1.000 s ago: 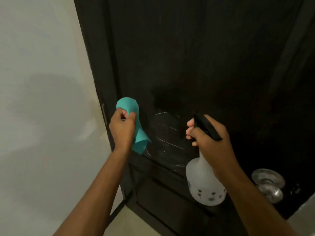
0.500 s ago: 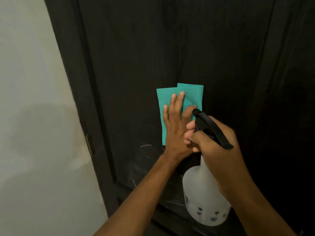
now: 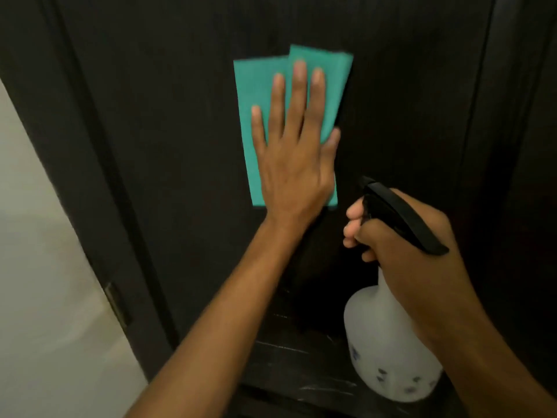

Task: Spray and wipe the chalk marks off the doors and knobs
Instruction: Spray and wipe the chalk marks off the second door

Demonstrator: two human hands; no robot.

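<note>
My left hand presses the folded teal cloth flat against the dark wooden door; below-right of the cloth, my right hand grips the white spray bottle.

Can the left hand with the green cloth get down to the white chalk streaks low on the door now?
Probably yes. The left hand presses the cloth flat on the door above the chalk streaks; only its own forearm crosses them, and the spray bottle hangs to the right.

A pale wall borders a dark frame bearing a hinge.
</note>
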